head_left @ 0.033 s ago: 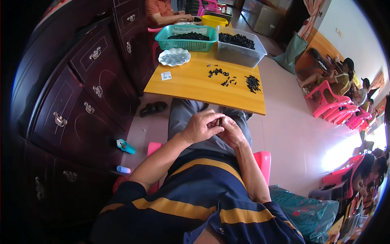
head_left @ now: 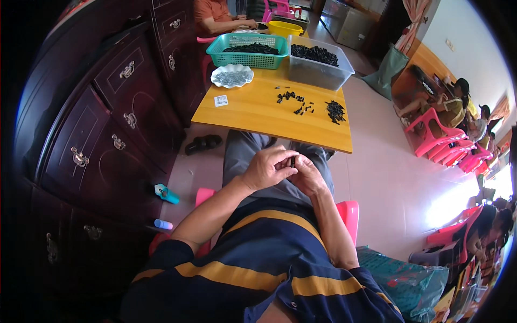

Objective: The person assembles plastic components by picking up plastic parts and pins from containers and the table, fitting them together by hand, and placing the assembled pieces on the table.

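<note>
The left hand (head_left: 267, 168) and right hand (head_left: 311, 175) pinch one small, dark, narrow piece (head_left: 293, 161), before the near edge of the yellow wooden table (head_left: 242, 116). It should be light and stiff (perhaps slippery), best held by its ends. A pile of small black pieces (head_left: 335, 112) lies near the right edge; a green plastic basket (head_left: 245, 58) and clear plastic bin (head_left: 318, 78) block the far edge.

Bright light from opening (head_left: 503, 182) at right, highlights clipped; strong glare on floor (head_left: 451, 209). Tabletop (head_left: 242, 116) evenly lit; cabinet (head_left: 70, 116) dim, faint sheen. Fisheye bending, black corners. Held dark piece (head_left: 292, 161) too small to resolve.
</note>
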Available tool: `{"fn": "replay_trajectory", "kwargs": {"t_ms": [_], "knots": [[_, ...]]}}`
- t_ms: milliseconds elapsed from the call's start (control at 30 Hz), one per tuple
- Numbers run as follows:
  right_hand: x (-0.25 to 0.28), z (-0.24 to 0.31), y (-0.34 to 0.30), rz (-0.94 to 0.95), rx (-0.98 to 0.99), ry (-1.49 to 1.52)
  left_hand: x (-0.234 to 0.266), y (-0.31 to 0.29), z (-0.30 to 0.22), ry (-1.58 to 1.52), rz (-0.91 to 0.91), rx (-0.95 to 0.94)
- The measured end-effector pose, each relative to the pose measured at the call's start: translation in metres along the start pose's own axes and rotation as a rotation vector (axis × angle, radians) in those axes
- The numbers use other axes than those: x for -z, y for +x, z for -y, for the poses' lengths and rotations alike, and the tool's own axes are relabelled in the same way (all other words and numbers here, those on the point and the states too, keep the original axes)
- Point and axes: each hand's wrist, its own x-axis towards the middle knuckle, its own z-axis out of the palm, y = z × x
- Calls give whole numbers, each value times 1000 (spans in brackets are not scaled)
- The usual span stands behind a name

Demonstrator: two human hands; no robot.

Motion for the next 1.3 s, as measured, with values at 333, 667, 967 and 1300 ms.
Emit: {"fn": "replay_trajectory", "kwargs": {"t_ms": [333,667,967,1300], "knots": [[-4,0,0,-15,-32,65,6,0,-2,74,-28,22],[-2,-3,-2,-54,-7,61,5,1,-6,203,-55,-25],[16,-3,26,-130,-134,-116,6,-6,19,273,-102,71],[40,-42,107,-236,-209,98,15,-3,39,91,-175,280]]}}
